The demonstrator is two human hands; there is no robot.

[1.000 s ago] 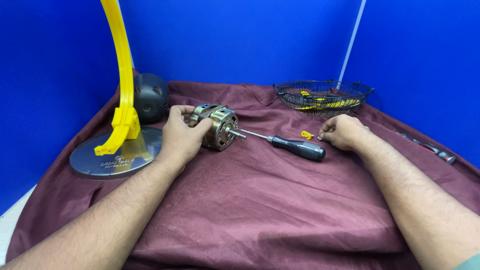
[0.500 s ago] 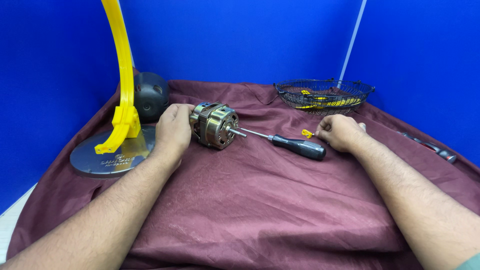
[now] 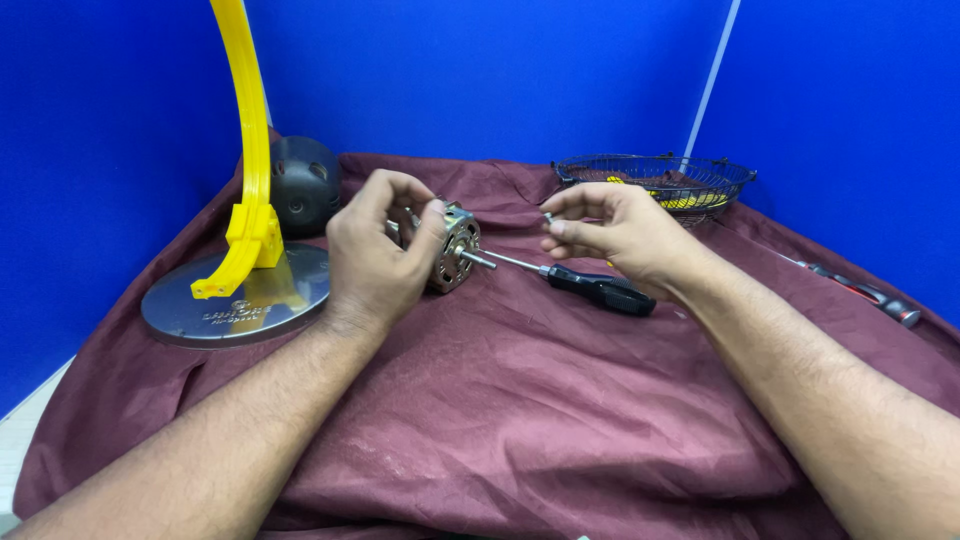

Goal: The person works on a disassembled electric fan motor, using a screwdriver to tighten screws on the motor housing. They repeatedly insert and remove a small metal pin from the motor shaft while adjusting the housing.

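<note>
A small round electric motor of bare grey metal, with a slotted casing and a short steel shaft [image 3: 452,245], sits in the left hand [image 3: 385,255], lifted a little above the cloth. The fingers of that hand curl closed around the motor's back and top, with the shaft pointing out past the fingertips toward the other hand. Just across from the shaft tip, the right hand [image 3: 610,235] pinches a tiny silver screw [image 3: 547,216] between thumb and forefinger; its other fingers are loosely bent.

Judging by this, the step in hand is bringing the screw to the motor – the next move would call for lining the small part up with a hole in the casing, which needs a steady, fine pinch.

Below the right fingers lies a black-handled screwdriver [image 3: 590,288] on a maroon cloth [image 3: 520,420]. Beyond the left knuckles stands a round grey metal base with a curved yellow arm [image 3: 240,290] and a dark rounded housing [image 3: 303,185]. Behind the right fingertips – a black wire basket [image 3: 655,180].
</note>
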